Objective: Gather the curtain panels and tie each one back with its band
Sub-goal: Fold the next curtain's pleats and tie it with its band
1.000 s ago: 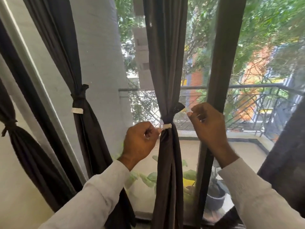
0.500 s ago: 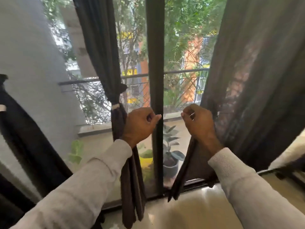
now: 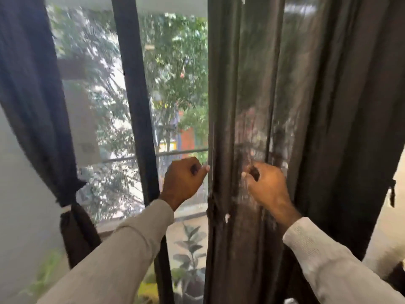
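A dark, sheer curtain panel (image 3: 311,102) hangs loose over the right half of the window. My left hand (image 3: 183,181) is a closed fist just left of the panel's left edge, thumb tip almost touching it. My right hand (image 3: 266,184) is a closed fist held against the front of the panel; no fabric shows inside it. A small white tab (image 3: 226,218) sits low on the panel's left folds. At the left, another dark curtain panel (image 3: 32,102) is gathered and tied with a band (image 3: 65,208) that has a white tab.
A dark window mullion (image 3: 135,102) stands between the two panels. Behind the glass are a balcony railing (image 3: 182,152), a potted plant (image 3: 190,249) and trees. A short dark strap (image 3: 392,194) hangs at the far right edge against a pale wall.
The view has swung right and up: the tied panel slid to the left edge and the loose panel now fills the right. Both fists moved off the tied panel to the loose one.
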